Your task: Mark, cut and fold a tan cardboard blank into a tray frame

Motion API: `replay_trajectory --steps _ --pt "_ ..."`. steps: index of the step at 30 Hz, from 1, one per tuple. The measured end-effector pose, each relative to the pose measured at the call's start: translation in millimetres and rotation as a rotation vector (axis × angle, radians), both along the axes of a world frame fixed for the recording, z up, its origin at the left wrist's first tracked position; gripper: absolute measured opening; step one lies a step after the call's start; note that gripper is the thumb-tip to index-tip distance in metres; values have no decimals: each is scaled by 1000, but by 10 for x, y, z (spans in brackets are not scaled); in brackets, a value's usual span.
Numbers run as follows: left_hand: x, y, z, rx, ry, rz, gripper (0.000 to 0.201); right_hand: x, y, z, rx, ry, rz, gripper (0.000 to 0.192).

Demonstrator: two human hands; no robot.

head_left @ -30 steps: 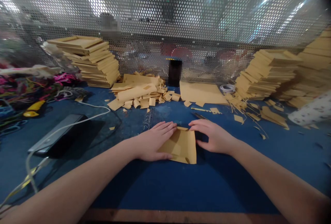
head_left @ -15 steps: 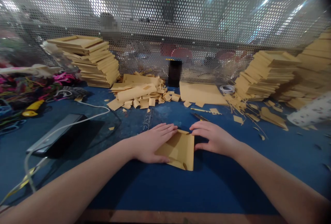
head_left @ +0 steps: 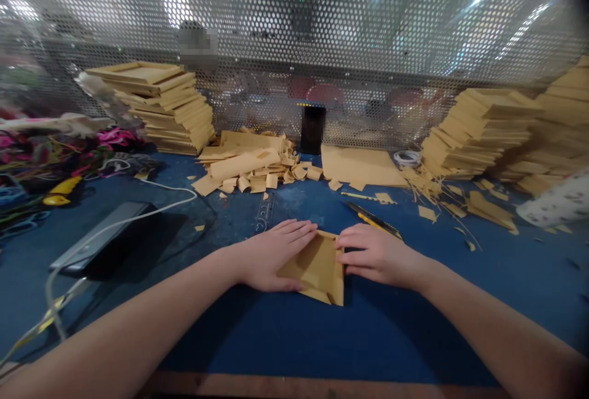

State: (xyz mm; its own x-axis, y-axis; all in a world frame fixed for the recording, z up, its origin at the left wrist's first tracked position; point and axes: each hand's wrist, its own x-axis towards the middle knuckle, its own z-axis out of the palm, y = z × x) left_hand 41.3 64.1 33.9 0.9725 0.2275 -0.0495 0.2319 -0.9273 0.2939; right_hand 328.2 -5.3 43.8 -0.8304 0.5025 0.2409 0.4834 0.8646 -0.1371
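A small tan cardboard tray (head_left: 317,268) with folded-up edges lies on the blue tabletop in front of me. My left hand (head_left: 276,256) rests flat across its left part, fingers stretched out and thumb near the lower edge. On the opposite side, my right hand (head_left: 370,255) pinches the raised right edge, fingertips over the fold; the thumb is hidden beneath the fingers. A black-and-yellow utility knife (head_left: 375,221) lies just beyond my right hand. Past my left hand lies a clear ruler (head_left: 264,212).
Stacks of folded cardboard trays stand at the left (head_left: 170,110) and right (head_left: 483,132). Cardboard scraps (head_left: 253,166) and a flat sheet (head_left: 361,164) lie at the back before a perforated metal screen (head_left: 276,30). A power bank (head_left: 103,236) with a white cable sits left, beside tangled threads (head_left: 46,153).
My right hand has shifted slightly down along the tray's right edge and its fingers have closed in on it. More of the utility knife shows. My left hand stays put.
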Motion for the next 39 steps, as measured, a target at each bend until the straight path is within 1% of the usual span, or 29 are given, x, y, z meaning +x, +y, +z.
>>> replay_trajectory --steps 4,9,15,20,25,28,33,37,39 --pt "5 -8 18 -6 25 12 99 -7 -4 -30 3 -43 24 17" --pt "6 -14 24 -11 25 8 98 -40 -23 -32 9 -87 49 29" --pt "7 -6 10 -7 11 1 97 -82 -47 40 -73 -91 50 23" --pt "0 -7 8 -16 -4 -2 96 -78 -34 -16 -97 -42 65 29" --pt "1 2 -1 -15 8 -5 95 -75 -5 -78 -196 41 121 31" --pt "7 4 -6 -15 12 -3 97 -85 0 -88 -232 73 124 33" --pt "6 0 -8 -12 16 0 97 -135 -1 -104 -196 92 94 32" --pt "11 0 -7 -15 13 8 97 -152 1 -116 -109 109 53 28" --pt "15 0 -5 -14 5 9 97 -141 -1 -112 -65 106 12 22"
